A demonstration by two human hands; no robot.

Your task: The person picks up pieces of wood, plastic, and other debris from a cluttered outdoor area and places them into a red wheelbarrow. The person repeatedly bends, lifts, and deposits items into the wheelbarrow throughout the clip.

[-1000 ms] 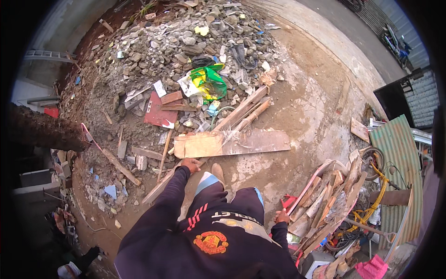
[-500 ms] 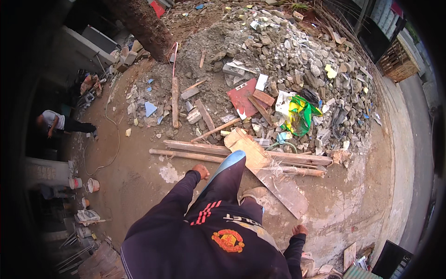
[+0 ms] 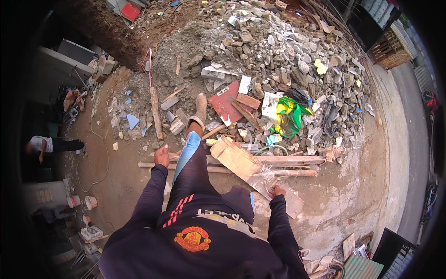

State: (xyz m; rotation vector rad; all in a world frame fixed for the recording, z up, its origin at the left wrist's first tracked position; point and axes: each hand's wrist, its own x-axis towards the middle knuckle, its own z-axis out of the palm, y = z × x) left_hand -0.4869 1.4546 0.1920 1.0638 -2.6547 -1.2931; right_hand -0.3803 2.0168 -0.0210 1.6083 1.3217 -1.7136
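My left hand (image 3: pixel 161 156) hangs with its fingers curled in and nothing in it, above the left ends of the long timber poles (image 3: pixel 218 169). The right hand (image 3: pixel 277 191) is also loosely closed and holds nothing that I can see. It appears over a worn flat board (image 3: pixel 237 159) lying slantwise across the poles; a gap between hand and board cannot be judged. One of my legs is stretched forward past the poles, its tan boot (image 3: pixel 200 110) at the edge of the rubble heap (image 3: pixel 283 60). Beside the boot lies a red slab (image 3: pixel 226 103).
A green and yellow plastic sack (image 3: pixel 288 116) and wood scraps lie on the rubble. Further left, a person (image 3: pixel 55 144) stands near buckets (image 3: pixel 90 202) and a hose (image 3: pixel 107 160). A slatted wooden crate (image 3: pixel 390 50) stands at the far right beside a paved road (image 3: pixel 411 125).
One leg has swung forward over the poles, its boot now at the rubble. My left hand has moved forward and left; my right hand has come forward and left, over the board.
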